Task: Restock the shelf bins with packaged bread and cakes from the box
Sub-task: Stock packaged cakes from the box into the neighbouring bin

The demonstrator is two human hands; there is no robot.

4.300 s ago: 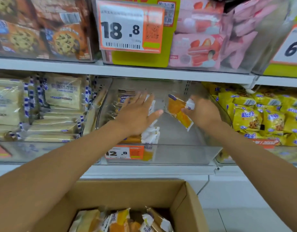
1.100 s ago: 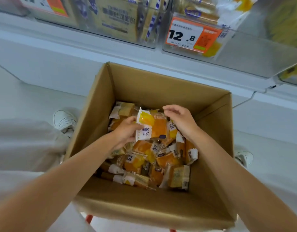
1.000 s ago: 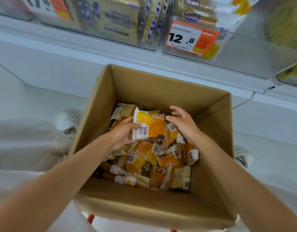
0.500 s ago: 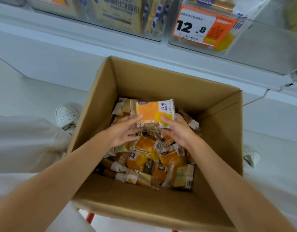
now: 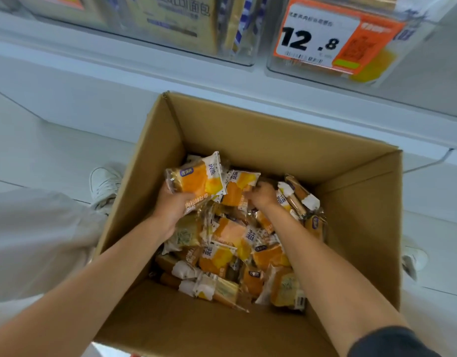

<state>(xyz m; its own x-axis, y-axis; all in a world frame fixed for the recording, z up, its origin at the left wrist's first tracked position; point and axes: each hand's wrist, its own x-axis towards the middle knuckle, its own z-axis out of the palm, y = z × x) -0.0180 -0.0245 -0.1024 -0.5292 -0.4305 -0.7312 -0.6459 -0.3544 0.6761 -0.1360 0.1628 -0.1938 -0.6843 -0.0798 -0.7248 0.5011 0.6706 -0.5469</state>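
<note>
- Box (image 5: 248, 130): standing open just below the shelf bins (image 5: 423, 68), keeping the loose cake packets (image 5: 230, 253) within reach of both arms.
- Left grip (image 5: 170, 210): closing round one orange packet (image 5: 196, 179) at its lower edge, holding it raised above the others, presumably readying it for the bin above.
- Right grip (image 5: 263, 197): reaching in beside it, curling shut onto the edge of a second packet (image 5: 237, 189), seemingly gathering another for the same trip.
</note>
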